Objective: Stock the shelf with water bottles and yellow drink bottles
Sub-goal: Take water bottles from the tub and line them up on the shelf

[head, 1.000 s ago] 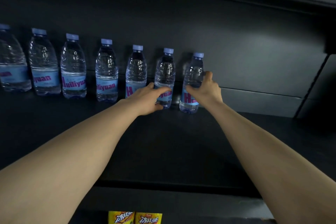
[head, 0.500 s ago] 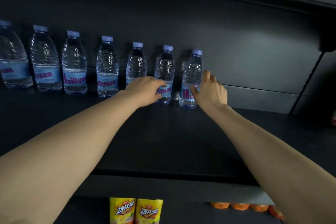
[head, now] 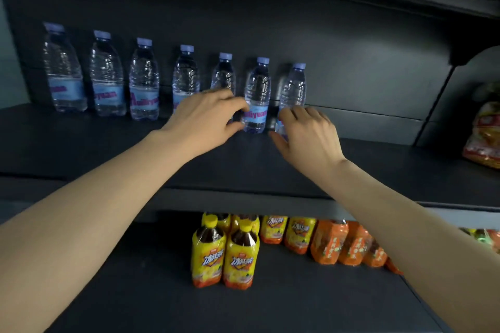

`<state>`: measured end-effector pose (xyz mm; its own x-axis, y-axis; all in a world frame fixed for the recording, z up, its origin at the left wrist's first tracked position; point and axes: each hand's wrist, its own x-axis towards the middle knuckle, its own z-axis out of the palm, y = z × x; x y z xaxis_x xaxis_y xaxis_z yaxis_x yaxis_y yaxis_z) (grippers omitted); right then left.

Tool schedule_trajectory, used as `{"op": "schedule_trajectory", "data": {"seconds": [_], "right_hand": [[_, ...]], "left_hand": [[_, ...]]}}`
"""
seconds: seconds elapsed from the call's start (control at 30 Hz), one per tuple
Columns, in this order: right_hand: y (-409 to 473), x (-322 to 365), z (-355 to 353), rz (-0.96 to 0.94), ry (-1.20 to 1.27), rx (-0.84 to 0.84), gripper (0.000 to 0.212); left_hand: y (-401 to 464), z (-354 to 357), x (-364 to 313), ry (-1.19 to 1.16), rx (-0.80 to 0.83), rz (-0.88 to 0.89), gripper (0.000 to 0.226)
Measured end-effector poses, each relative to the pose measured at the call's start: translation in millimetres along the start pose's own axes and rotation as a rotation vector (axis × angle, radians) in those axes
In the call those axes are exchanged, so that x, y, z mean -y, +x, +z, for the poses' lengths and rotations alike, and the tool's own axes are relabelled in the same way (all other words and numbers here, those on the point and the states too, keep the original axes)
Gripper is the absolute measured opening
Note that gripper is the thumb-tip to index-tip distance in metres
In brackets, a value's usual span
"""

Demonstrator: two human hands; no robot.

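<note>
Dark shelf (head: pixel 108 149), water bottles (head: pixel 144 81) at back wall, yellow drink bottles (head: pixel 224 254) below

Shop: stocked drink shelves (head: pixel 270 197)

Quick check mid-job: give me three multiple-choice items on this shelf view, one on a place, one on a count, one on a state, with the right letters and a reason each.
1. Where do the yellow drink bottles stand?
A. on the lower shelf
B. beside the water bottles
C. in the left hand

2. How many water bottles stand in the row on the upper shelf?
A. four
B. seven
C. ten

3. How do the water bottles stand?
A. lying on their sides
B. upright, caps on
C. upright, caps off

Answers:
1 A: they stand on the lower shelf, below the arms.
2 B: seven blue caps show along the back wall.
3 B: every bottle is upright with its cap on.
</note>
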<state>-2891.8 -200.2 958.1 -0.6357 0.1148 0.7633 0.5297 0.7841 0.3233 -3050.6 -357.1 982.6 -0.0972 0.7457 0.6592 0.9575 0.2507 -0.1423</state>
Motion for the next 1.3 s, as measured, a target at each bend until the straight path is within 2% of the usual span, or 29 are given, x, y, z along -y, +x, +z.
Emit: {"op": "schedule_trajectory", "data": {"seconds": [0.33,0.6,0.8,1.0,1.17,1.3], "right_hand": [[-76.5,133.6,-88.9,-0.054,0.126,-0.013,0.034],[-156.9,241.0,-106.9,-0.085,0.268,0.09,0.034],[-235.1,311.1,-77.9,-0.147,0.382,0.308,0.032],[-323.0,370.1,-20.5,-0.183,0.513,0.49,0.029],[-416.8,410.4,42.5,-0.292,0.584,0.638,0.042],[-499.9,438.4,82.4,-0.333,0.598,0.811,0.046]], "left_hand": [[-164.3,-58.1,-4.4,-0.078,-0.108,-0.049,0.036],[-311.3,-54.5,-9.4,-0.116,-0.051,-0.136,0.033],[-420.5,-12.7,-18.9,-0.227,0.099,-0.32,0.036],[-530.9,57.9,-36.9,-0.297,0.264,-0.474,0.031],[-624.0,128.4,-64.8,-0.402,0.354,-0.639,0.034],[-703.6,180.3,-96.9,-0.417,0.508,-0.761,0.037]]}}
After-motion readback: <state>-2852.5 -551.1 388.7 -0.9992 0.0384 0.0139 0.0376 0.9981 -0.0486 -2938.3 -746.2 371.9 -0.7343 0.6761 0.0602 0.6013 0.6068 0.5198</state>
